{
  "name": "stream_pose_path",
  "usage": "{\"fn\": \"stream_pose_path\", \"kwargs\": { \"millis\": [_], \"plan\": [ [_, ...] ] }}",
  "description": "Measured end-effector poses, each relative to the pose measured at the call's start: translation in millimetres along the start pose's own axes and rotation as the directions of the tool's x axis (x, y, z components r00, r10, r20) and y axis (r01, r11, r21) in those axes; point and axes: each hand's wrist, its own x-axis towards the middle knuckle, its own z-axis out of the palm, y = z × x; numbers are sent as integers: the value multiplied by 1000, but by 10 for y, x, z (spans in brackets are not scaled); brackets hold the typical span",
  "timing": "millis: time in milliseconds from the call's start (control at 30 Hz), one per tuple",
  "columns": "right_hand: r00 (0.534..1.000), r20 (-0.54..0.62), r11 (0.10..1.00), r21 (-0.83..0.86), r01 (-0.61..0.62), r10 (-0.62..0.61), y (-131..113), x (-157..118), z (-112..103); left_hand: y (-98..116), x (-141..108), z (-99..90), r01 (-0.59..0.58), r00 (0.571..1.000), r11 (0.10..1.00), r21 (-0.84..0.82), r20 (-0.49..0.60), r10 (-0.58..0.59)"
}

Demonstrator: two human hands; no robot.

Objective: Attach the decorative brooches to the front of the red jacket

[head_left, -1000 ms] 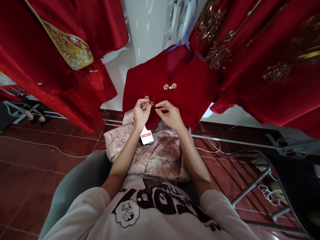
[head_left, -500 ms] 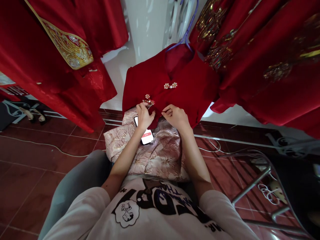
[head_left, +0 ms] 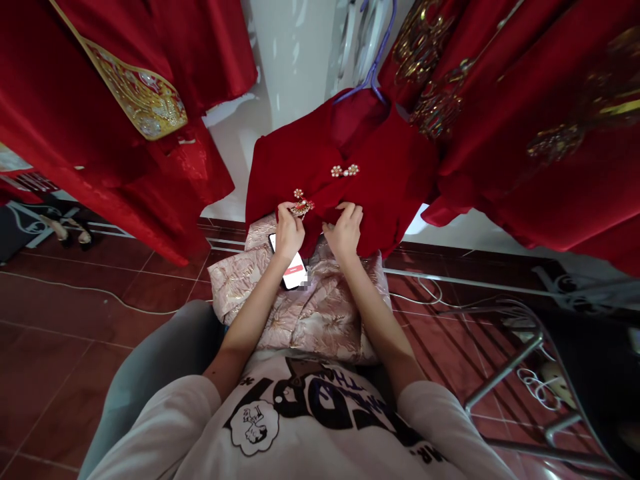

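Note:
A red garment [head_left: 395, 173] hangs in front of me on a purple hanger [head_left: 371, 75]. Near its neck is a flower-shaped clasp [head_left: 345, 171] with pale beads. Lower on the left, my left hand [head_left: 290, 230] is closed on the edge of a jewelled fan-shaped ornament [head_left: 301, 205] lying against the red cloth. My right hand [head_left: 345, 230] rests on the garment with its fingers curled in; whether cloth is pinched there is hidden. Below my left hand, a lit phone [head_left: 294, 272] lies on pink shiny fabric [head_left: 325, 313] across my lap.
Red embroidered garments hang at the left [head_left: 200, 47] and right [head_left: 500, 147]. A metal-framed chair [head_left: 505, 370] stands at the lower right. A cable [head_left: 115, 301] runs over the tiled floor at the left, and shoes [head_left: 70, 230] sit beyond it.
My right hand has moved slightly left and its fingers now lie curled on the cloth. My left hand has closed in at the ornament, which has turned to show its fan. The upper clasp has shifted slightly right.

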Motion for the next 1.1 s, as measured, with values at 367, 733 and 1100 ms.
{"fn": "stream_pose_path", "kwargs": {
  "millis": [367, 733, 1100],
  "plan": [
    [982, 94, 987, -26, -160, 162, 116, 230, -344, 236, 32, -170, 54, 959, 994, 99, -283, -24],
    [926, 334, 896, 443, 13, -178, 108, 263, -767, 572, -194, 165, 286, 874, 862, -418, 482, -56],
    [944, 239, 871, 483, 88, -227, 59, 248, -789, 576, -191, 73, 350, 778, 815, -461, 628, 21]
  ]
}}
